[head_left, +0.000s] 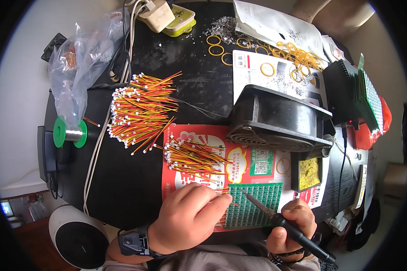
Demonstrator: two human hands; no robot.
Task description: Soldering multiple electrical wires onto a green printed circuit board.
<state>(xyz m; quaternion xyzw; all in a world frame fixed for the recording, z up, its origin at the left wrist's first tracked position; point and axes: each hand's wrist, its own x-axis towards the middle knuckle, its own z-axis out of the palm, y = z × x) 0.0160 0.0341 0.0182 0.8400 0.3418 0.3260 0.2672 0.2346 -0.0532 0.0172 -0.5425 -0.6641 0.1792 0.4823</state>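
My left hand point(183, 221) is closed in a pinch at the left edge of a green circuit board panel point(254, 210). A thin red wire point(234, 204) pokes out at its fingertips, over the board. My right hand point(305, 216) is wrapped round the black handle of a soldering iron point(298, 235). The iron's tip points up and left, above the board's upper part. Short wires run along the board's left edge, partly hidden by my left hand. Beyond them, a small bundle of red and yellow wires with white connectors point(194, 157) lies on a red printed sheet point(169, 185).
A larger wire pile point(142, 113) lies at far left, near a green solder spool point(61, 132) and plastic bag point(74, 67). A black fan point(280, 115) stands beyond the board, beside a yellow sponge tray point(309, 174). Rubber bands point(298, 56) and stacked boards point(368, 97) are farther right.
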